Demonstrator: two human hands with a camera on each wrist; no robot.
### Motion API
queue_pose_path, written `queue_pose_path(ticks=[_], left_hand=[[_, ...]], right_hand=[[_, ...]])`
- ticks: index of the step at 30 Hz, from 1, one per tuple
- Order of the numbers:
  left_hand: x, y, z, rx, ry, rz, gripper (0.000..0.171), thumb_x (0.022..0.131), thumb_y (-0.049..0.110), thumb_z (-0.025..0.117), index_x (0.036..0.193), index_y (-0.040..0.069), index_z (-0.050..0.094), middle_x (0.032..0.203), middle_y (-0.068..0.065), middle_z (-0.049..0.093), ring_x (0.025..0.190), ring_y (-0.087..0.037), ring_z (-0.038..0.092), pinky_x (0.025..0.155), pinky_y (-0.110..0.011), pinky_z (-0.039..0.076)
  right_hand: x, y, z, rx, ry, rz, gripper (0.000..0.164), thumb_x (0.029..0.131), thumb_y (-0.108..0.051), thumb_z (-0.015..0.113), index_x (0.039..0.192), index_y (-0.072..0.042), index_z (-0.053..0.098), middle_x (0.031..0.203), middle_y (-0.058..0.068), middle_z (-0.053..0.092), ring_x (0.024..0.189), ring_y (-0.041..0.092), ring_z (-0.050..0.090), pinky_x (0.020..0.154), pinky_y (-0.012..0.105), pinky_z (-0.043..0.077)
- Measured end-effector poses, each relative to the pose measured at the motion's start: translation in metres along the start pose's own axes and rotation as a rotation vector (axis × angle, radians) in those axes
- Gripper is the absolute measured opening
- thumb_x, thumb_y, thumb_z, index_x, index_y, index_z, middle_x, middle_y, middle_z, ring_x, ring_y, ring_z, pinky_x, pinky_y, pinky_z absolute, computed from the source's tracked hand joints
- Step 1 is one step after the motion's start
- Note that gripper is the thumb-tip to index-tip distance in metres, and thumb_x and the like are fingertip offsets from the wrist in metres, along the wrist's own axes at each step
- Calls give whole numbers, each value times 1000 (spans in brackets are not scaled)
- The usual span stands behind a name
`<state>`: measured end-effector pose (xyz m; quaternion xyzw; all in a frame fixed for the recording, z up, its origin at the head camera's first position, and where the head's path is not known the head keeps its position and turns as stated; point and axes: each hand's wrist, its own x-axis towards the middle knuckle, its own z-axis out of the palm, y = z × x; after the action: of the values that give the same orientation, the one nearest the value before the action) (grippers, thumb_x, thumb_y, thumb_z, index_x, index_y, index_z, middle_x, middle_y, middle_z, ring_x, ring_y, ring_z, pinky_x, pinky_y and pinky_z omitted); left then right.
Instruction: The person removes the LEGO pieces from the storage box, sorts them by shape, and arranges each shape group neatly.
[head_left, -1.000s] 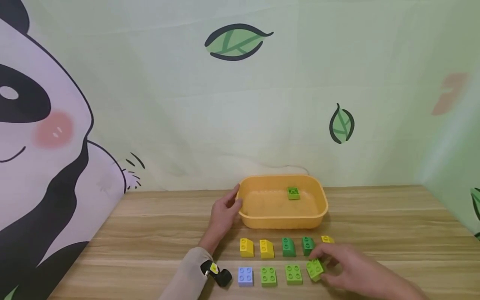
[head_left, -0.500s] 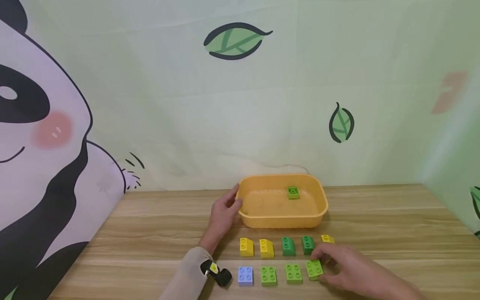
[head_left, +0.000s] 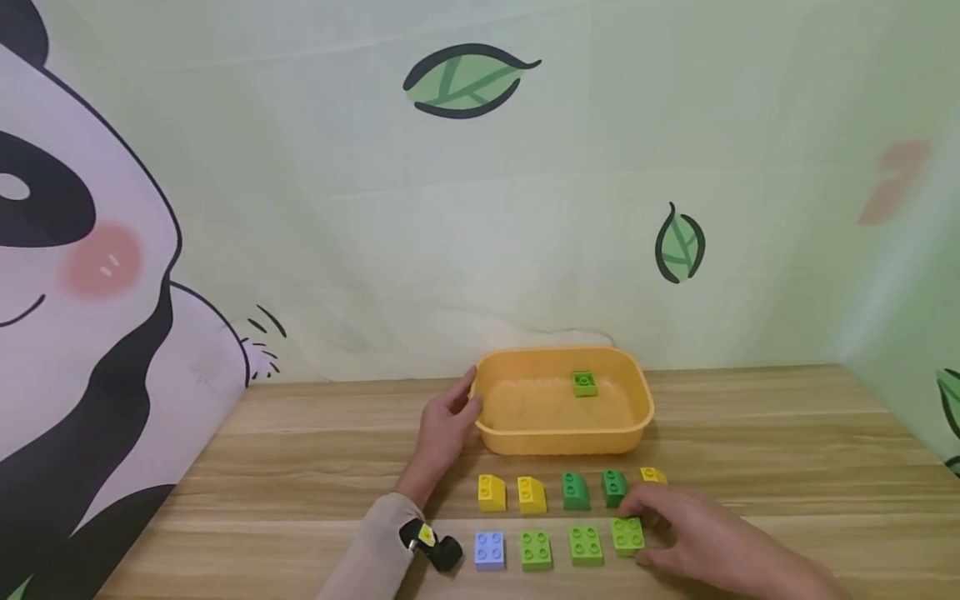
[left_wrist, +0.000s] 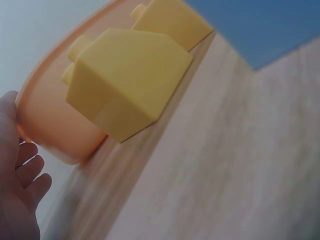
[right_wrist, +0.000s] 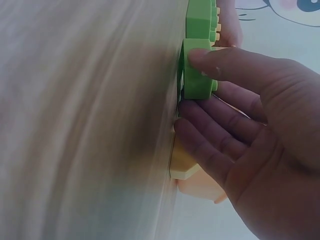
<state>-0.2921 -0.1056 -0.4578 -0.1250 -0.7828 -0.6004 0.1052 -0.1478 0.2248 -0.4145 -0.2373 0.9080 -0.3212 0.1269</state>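
Note:
At the right end of the near row, my right hand (head_left: pixel 697 529) pinches a light green toy building brick (head_left: pixel 628 537) between thumb and fingers. The right wrist view shows the thumb lying on the side of that brick (right_wrist: pixel 199 75), close over the table. My left hand (head_left: pixel 442 425) holds the left end of an orange-yellow plastic tub (head_left: pixel 562 443), thumb near its rim. A light green brick (head_left: pixel 584 383) lies inside the tub, its underside up. Left of the pinched brick are two light green bricks (head_left: pixel 586 546) (head_left: pixel 536 551) and a periwinkle blue one (head_left: pixel 490 551).
Between the tub and the near row stand two yellow sloped bricks (head_left: pixel 492 493), two dark green ones (head_left: pixel 576 492) and another yellow brick (head_left: pixel 652 475), partly hidden by the right hand. Behind the wooden table (head_left: pixel 315 467) hangs a backdrop (head_left: pixel 337 208) with a panda and leaves.
My right hand has turned the light green brick from a tilted angle to nearly straight in line with the near row. The left hand stays at the tub.

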Motion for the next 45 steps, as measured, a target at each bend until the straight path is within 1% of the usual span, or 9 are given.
queue_pose_path(ticks=[6, 16, 21, 26, 28, 32, 34, 39, 45], left_hand=[[1, -1, -2, 1, 0, 6, 48, 105, 9, 63, 152, 4, 57, 155, -11, 55, 141, -30, 54, 116, -49, 44], [0, 1, -4, 13, -1, -13, 49, 106, 11, 63, 153, 4, 55, 156, -9, 54, 142, -30, 53, 116, -47, 44], [0, 1, -5, 2, 3, -2, 48, 105, 10, 63, 153, 3, 56, 155, -11, 55, 142, -30, 53, 116, -48, 44], [0, 1, -4, 1, 5, 13, 48, 105, 8, 63, 152, 3, 56, 154, -12, 56, 141, -30, 54, 115, -48, 45], [1, 1, -4, 2, 5, 18, 48, 104, 8, 63, 152, 3, 57, 154, -12, 56, 140, -30, 55, 115, -48, 45], [1, 0, -4, -4, 3, 18, 48, 104, 9, 63, 152, 3, 57, 154, -12, 56, 141, -30, 54, 116, -48, 45], [1, 0, -4, -13, 2, 20, 48, 104, 10, 64, 152, 4, 57, 154, -12, 56, 141, -30, 54, 116, -49, 44], [1, -1, -3, -21, 1, 14, 48, 105, 9, 63, 152, 3, 57, 154, -12, 55, 141, -30, 54, 116, -48, 45], [-1, 1, -1, -22, -4, 13, 48, 105, 9, 63, 152, 2, 56, 154, -12, 55, 141, -30, 54, 116, -47, 44]], right_hand=[[2, 0, -1, -5, -6, -9, 36, 86, -21, 89, 118, -22, 72, 115, -13, 68, 97, 8, 58, 86, 32, 57], [3, -1, -1, -5, -3, -41, 37, 85, -22, 90, 118, -21, 72, 115, -13, 69, 97, 5, 59, 85, 30, 58], [3, -2, -1, -4, -13, -18, 37, 86, -23, 90, 118, -22, 72, 116, -13, 69, 98, 7, 60, 88, 32, 58], [1, -3, -3, -4, -6, -31, 38, 86, -25, 90, 119, -21, 72, 116, -13, 69, 100, 7, 61, 89, 34, 59], [0, -5, -4, 14, -5, -20, 38, 86, -24, 89, 119, -20, 72, 116, -12, 69, 102, 10, 62, 89, 37, 59], [-1, -10, -9, 75, -9, 43, 36, 87, -23, 88, 119, -19, 72, 117, -9, 70, 107, 19, 64, 93, 49, 60], [-2, -11, -11, 98, -3, 49, 35, 88, -23, 88, 119, -18, 72, 118, -7, 71, 109, 22, 65, 93, 51, 60], [-5, -13, -15, 82, 37, -27, 34, 91, -24, 86, 121, -16, 72, 118, -5, 71, 106, 20, 68, 88, 40, 62], [-4, -15, -21, 46, 119, -95, 33, 93, -24, 84, 122, -15, 71, 118, -4, 73, 104, 21, 69, 86, 38, 63]])
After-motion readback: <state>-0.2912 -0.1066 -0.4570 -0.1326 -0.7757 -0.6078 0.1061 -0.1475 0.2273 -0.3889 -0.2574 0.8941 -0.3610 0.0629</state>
